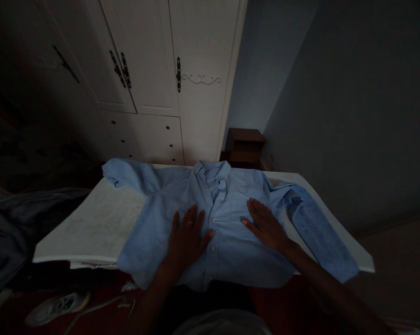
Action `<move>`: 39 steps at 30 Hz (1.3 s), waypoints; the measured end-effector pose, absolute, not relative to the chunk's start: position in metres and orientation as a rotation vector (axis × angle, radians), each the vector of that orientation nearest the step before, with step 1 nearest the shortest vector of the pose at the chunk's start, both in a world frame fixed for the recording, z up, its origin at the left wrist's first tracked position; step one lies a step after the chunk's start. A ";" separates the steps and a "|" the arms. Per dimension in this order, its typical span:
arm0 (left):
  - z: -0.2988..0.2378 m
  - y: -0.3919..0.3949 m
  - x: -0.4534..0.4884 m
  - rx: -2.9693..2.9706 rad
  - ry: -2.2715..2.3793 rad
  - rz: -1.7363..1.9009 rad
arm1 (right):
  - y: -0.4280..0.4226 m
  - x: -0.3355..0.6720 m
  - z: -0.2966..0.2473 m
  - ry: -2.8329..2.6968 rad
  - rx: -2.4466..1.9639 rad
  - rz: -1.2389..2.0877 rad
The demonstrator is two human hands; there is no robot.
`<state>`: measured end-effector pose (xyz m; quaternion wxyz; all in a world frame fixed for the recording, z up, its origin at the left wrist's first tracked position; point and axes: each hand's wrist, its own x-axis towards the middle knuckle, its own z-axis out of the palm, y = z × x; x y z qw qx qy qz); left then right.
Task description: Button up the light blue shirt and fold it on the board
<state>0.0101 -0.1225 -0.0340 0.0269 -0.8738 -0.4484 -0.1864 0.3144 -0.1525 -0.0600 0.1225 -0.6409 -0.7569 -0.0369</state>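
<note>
A light blue button-up shirt (231, 195) lies face up and spread out on a white table (101, 223), collar toward the far edge, sleeves out to both sides. My left hand (187, 235) rests flat on the shirt's left front panel, fingers stretched out, a ring on one finger. My right hand (266, 223) lies flat on the right front panel near the chest pocket, fingers together and extended. Neither hand holds anything. The shirt's hem hangs a little over the near table edge.
A white wardrobe (161, 70) with dark handles and drawers stands behind the table. A small brown nightstand (247, 144) sits in the corner by a grey wall. Dark fabric (17, 218) lies at the left. A white shoe (56, 307) rests on the red floor.
</note>
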 end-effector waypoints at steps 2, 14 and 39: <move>-0.036 -0.122 0.010 -2.697 -1.386 -0.580 | -0.152 0.315 -0.060 -2.218 -1.875 -0.084; -0.029 -0.120 0.005 -2.850 -1.288 -0.527 | -0.146 0.245 0.004 -2.503 -1.226 0.099; -0.037 -0.123 -0.014 -2.734 -1.286 -0.488 | -0.141 0.291 -0.051 -2.464 -1.550 0.012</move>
